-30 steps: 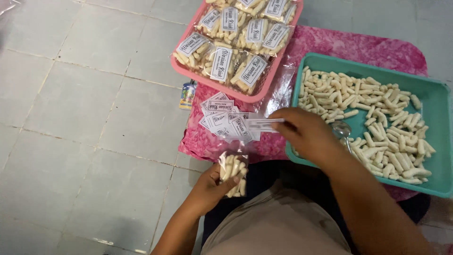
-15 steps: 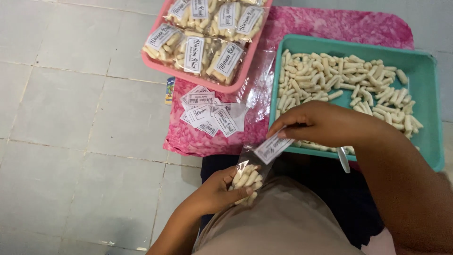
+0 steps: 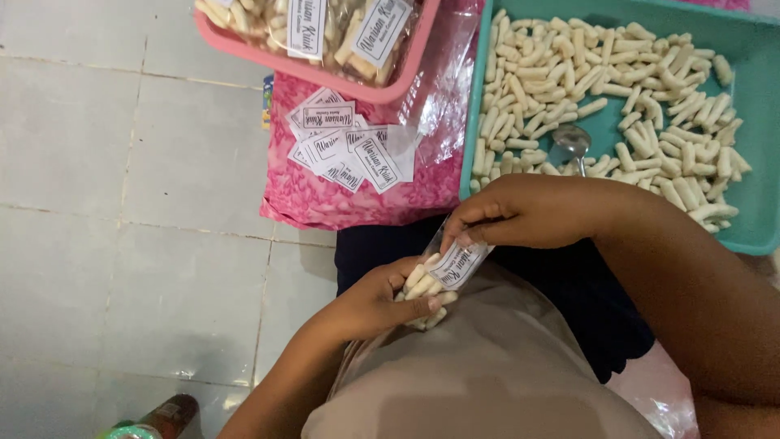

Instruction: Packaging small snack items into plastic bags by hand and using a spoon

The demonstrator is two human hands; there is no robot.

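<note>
The right hand [image 3: 528, 213] has come down off the teal tray [image 3: 764, 162] and now pinches a paper label [image 3: 460, 264] into the small bag of sticks [image 3: 426, 286] gripped by the left hand [image 3: 370, 305] over the lap. Finished bags fill the pink basket [image 3: 357, 81]; loose sticks [image 3: 617, 89] and spare labels [image 3: 349, 150] remain.

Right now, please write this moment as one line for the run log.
left hand: holds clear bag of pale snack sticks | right hand: slips paper label into bag | teal tray: loose sticks, spoon
</note>
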